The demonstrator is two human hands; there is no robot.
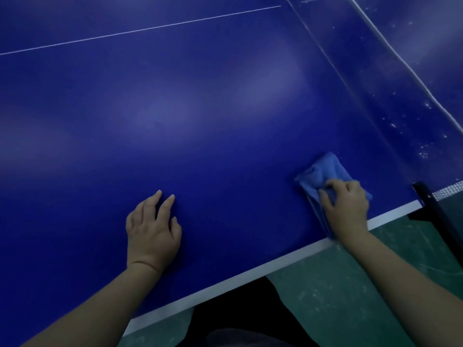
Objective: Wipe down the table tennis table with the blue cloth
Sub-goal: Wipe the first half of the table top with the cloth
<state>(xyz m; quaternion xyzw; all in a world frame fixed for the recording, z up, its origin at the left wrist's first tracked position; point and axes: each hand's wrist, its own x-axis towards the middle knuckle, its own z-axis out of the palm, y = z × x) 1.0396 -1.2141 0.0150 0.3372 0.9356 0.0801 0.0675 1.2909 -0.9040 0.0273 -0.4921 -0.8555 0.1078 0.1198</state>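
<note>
Head | blue table (pixel 225 108), green floor (pixel 350 296) | left hand (pixel 151 234) flat | right hand (pixel 347 209) grips cloth (pixel 323 171)

dim light — scuffed green floor (pixel 350 296)

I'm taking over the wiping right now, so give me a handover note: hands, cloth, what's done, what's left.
Left hand: open, fingers resting on the table tennis table, holding nothing.
Right hand: grips the bunched blue cloth, pressed on the table by its white edge line, close to the net post.
Done: cannot tell; the near half shows no streaks or dirt.
Left: white specks show by the net; probably wipe there next.
</note>
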